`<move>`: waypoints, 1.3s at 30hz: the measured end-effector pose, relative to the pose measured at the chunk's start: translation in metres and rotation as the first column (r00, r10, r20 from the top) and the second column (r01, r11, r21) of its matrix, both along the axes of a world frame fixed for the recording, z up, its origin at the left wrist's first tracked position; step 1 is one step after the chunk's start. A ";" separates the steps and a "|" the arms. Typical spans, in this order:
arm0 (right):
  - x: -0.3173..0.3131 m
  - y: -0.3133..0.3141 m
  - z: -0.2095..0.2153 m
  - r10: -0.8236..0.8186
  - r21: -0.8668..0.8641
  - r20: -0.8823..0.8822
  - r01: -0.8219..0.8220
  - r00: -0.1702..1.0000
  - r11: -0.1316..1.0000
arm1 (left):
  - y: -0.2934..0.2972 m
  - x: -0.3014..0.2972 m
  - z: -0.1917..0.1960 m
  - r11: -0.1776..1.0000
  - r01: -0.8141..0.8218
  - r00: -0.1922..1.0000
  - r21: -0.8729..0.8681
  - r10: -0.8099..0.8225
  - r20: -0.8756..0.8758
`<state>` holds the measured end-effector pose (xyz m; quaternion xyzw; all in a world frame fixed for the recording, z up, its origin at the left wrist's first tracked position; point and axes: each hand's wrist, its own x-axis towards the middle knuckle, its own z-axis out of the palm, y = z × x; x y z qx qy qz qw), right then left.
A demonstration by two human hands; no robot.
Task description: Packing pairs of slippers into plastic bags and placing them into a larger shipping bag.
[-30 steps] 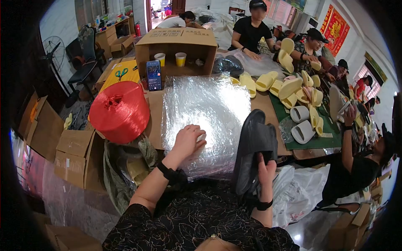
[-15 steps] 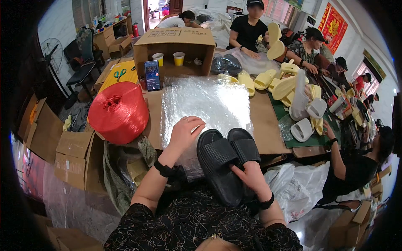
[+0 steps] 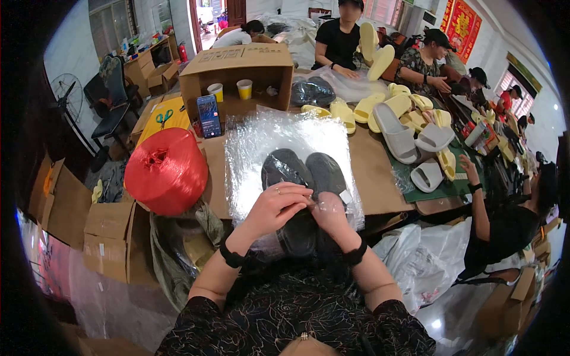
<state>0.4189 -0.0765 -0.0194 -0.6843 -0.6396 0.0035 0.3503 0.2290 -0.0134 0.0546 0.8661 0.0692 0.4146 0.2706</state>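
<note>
Carton [image 3: 236,64] upper left of centre, open-fronted, two yellow-white cups [image 3: 244,89] inside. Black slippers [image 3: 325,172] mid-frame, round-ended, at least partly under clear film. Crinkled, glossy film sheets [image 3: 242,155] beneath, on the surface [image 3: 380,187]. Left hand [image 3: 274,209] half curled, fingertips by the right; cannot tell if pinching. Right hand [image 3: 330,212] under film at slippers; grip hidden. Red roll [image 3: 166,173], left: shiny, drum-shaped.
</note>
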 end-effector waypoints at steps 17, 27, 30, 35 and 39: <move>-0.032 0.094 0.020 -0.284 0.206 -0.270 0.343 0.920 0.916 | 0.010 -0.035 -0.013 0.929 0.122 0.991 -0.350 -0.132 -0.006; -0.031 0.093 0.029 -0.331 -0.002 -0.022 0.331 0.943 0.944 | 0.022 -0.051 -0.022 0.984 -0.176 0.973 -0.008 0.173 -0.151; -0.020 0.092 0.003 -0.153 0.072 -0.171 0.167 0.973 0.983 | 0.029 -0.041 -0.048 0.841 -0.506 0.846 -0.195 0.438 -0.305; -0.016 0.059 -0.008 -0.001 0.362 -0.061 0.023 0.998 0.932 | 0.038 -0.038 -0.082 0.827 -0.470 0.869 -0.310 0.371 -0.327; -0.009 0.026 -0.001 -0.004 0.189 -0.114 0.026 0.993 0.982 | 0.029 -0.038 -0.083 0.797 -0.592 0.753 -0.123 0.492 -0.437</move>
